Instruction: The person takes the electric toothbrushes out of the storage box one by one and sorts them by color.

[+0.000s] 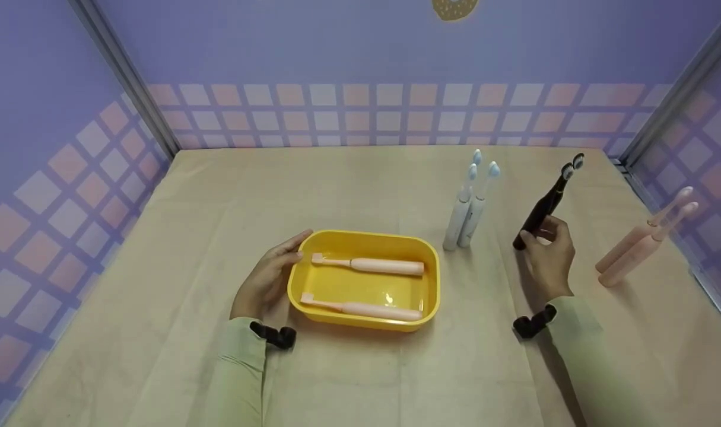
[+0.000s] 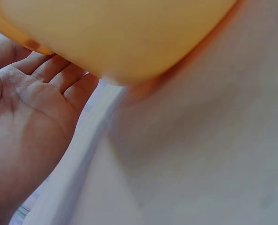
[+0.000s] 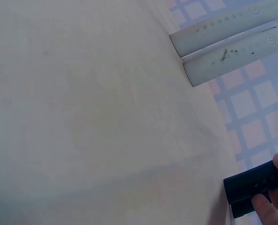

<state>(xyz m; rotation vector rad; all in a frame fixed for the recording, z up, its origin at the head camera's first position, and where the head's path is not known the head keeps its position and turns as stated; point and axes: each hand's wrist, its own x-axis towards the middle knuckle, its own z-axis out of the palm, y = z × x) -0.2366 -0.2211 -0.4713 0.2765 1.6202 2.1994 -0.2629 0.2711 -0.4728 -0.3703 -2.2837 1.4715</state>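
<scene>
My left hand (image 1: 267,276) rests at the left end of a yellow basin (image 1: 365,237), thumb at the rim and the other fingers against its outer wall. In the left wrist view the palm (image 2: 36,108) faces the basin (image 2: 125,37); the fingertips are hidden. Inside lie two pink electric toothbrushes (image 1: 387,267), heads to the left. My right hand (image 1: 550,258) pinches a black electric toothbrush (image 1: 537,216) low on its handle. A second black one stands close behind, mostly covered. In the right wrist view my fingers (image 3: 265,211) touch the black handle (image 3: 249,183).
Three white electric toothbrushes (image 1: 467,216) stand upright between the basin and my right hand. Two pink electric toothbrushes (image 1: 630,252) stand to the right. A beige cloth (image 1: 336,379) covers the table, with tile-patterned walls (image 1: 390,112) at the back and sides.
</scene>
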